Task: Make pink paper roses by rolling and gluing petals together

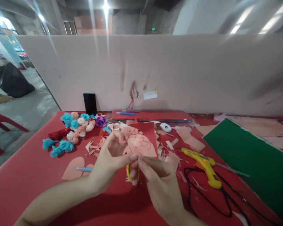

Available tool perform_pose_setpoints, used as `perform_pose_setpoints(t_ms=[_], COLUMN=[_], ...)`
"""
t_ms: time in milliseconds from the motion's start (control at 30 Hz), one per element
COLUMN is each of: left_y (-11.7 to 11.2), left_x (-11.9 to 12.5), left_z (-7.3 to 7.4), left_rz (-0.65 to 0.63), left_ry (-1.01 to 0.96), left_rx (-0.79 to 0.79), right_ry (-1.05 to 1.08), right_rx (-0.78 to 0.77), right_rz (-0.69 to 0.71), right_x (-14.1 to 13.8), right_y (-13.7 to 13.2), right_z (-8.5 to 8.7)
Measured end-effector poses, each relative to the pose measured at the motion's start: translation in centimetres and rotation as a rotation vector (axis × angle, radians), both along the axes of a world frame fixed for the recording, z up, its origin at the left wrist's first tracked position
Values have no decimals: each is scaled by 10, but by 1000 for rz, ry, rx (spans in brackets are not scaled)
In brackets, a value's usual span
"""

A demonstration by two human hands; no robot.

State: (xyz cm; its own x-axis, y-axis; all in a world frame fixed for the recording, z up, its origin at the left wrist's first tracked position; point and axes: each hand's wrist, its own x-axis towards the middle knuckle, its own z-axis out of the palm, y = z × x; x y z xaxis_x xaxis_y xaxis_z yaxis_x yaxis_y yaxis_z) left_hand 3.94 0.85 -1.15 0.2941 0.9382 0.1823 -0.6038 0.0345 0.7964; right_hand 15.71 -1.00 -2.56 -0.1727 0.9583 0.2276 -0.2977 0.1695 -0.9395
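A layered pink paper flower (141, 144) is held above the red table, between my two hands. My left hand (115, 153) curls around its left side, thumb and fingers closed on its lower edge. At that same edge the fingertips of my right hand (159, 179) are pinched together, close to my left thumb. Below my left fingers shows a yellow ring-shaped handle (128, 173), perhaps of scissors; the rest of it is hidden. Pink heart-shaped paper pieces (73, 168) lie to the left, with a blue pen (84, 169) across them.
A yellow glue gun (202, 164) with a black cord lies right of my hands, beside a green board (252, 163). Blue, pink and purple flowers (101, 121) cluster at the left. A phone (90, 103) leans on the white partition (191, 69). Paper scraps litter the middle.
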Motion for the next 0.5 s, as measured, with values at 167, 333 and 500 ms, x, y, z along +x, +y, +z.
perform_pose_setpoints(t_ms=[167, 333, 500], left_y=[0, 1, 2], left_x=[-1, -3, -8], left_z=[-4, -5, -4], left_rz=[230, 543, 463], left_ry=[186, 303, 419], left_rx=[113, 338, 469], right_ry=[-78, -130, -226], right_rx=[122, 178, 238], right_rz=[-115, -146, -219], right_x=[-2, -3, -1], right_y=[0, -1, -2], right_z=[7, 7, 6])
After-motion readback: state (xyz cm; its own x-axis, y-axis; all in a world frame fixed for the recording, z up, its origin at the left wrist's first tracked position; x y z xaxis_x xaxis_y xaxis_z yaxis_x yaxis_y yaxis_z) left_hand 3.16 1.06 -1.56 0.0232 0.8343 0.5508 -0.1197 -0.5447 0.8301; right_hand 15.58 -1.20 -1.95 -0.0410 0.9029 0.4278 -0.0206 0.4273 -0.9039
